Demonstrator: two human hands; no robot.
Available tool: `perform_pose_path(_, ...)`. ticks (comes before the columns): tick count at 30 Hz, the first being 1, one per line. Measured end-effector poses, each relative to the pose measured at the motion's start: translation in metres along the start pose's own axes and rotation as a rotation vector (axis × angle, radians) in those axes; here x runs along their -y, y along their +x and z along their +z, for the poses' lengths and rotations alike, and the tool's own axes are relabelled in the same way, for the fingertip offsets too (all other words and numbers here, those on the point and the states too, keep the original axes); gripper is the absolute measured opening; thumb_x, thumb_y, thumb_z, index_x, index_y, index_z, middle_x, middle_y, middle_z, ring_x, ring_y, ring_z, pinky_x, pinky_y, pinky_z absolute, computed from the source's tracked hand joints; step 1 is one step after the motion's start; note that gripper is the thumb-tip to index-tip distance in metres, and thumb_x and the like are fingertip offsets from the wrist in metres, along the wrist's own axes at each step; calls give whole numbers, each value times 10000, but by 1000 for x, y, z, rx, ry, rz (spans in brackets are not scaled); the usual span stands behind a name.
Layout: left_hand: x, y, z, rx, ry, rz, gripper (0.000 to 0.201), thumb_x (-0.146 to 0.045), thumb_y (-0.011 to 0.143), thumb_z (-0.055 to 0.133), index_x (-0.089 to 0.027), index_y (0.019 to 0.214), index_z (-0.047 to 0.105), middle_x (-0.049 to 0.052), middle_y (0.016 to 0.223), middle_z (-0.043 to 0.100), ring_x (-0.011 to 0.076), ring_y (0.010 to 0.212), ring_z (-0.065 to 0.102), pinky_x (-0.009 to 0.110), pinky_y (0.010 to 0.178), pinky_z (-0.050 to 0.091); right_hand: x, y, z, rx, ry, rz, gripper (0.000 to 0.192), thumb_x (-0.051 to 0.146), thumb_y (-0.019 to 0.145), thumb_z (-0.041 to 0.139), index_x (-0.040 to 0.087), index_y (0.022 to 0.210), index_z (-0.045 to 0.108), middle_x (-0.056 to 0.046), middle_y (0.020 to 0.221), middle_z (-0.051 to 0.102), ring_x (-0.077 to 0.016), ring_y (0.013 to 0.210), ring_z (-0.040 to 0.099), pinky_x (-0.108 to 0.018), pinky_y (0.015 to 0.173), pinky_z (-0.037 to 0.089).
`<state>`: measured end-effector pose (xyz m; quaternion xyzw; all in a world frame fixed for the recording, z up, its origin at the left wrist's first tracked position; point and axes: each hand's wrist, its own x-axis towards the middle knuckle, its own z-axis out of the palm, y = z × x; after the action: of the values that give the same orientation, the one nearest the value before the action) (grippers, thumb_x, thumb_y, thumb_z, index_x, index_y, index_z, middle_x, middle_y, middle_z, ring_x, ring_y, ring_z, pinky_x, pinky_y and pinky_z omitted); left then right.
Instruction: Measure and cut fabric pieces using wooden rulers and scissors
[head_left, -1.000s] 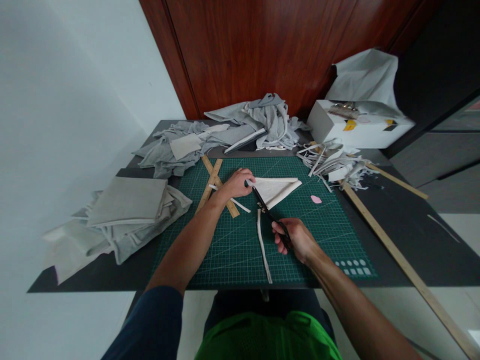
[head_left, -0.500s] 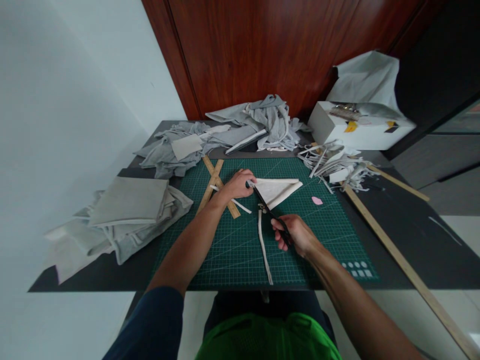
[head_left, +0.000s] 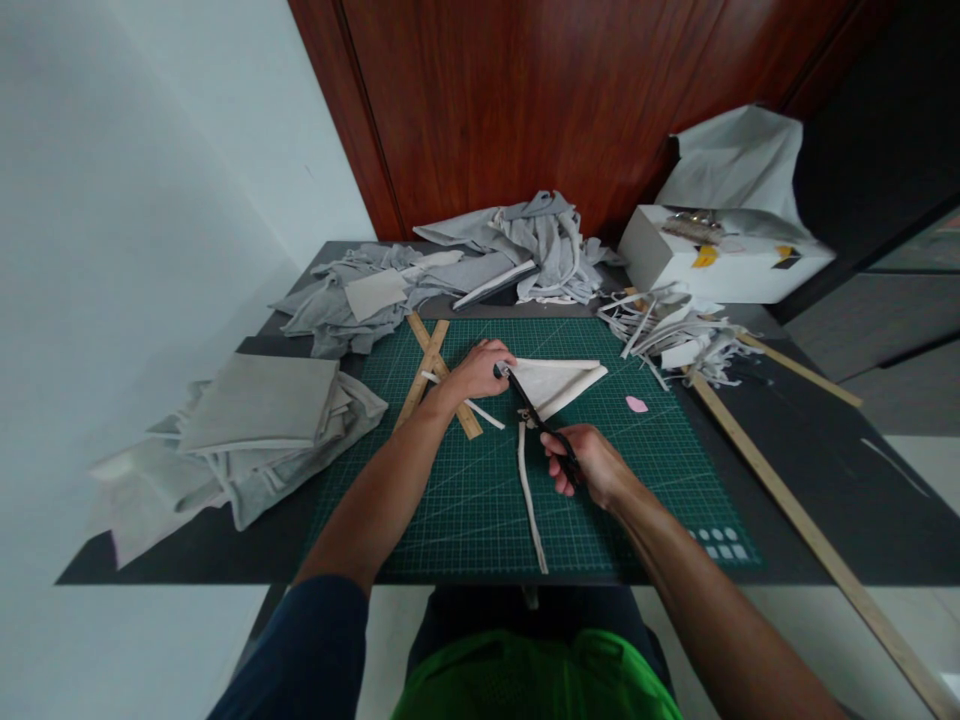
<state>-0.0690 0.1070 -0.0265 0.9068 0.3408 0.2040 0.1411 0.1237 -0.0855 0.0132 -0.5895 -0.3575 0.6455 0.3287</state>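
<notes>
My right hand is closed round the handles of black scissors, whose blades point up and left along the edge of a pale folded piece of fabric. The fabric is roughly triangular, with thick folded edges. At its left corner my left hand pinches it, close to the scissor tips. Whether the blades are closed on the fabric is too small to tell. A narrow pale fabric strip lies below the scissors on the green cutting mat.
Two crossed wooden rulers lie left on the mat, a pink scrap right. Folded cloth sits at left, grey cloth heaps behind. Beside a white box are strip offcuts and a long wooden ruler.
Both hands stay in nearly the same place. The scissors have shifted very slightly around the fabric's left edge, and the whole view has moved a little.
</notes>
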Motion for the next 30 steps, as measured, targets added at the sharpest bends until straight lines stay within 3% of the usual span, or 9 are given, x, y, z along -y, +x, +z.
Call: perform_pose_path(30,-5,-1,-6,15,6,-5,382,-178,715,685,-187,1087,769,87,1124,688,262,1108,637,439,1103,428,12,13,6,-28,-22,64,251,232,850,582,170,607,578,-16,482,587,-131,340,537,-228,331,375)
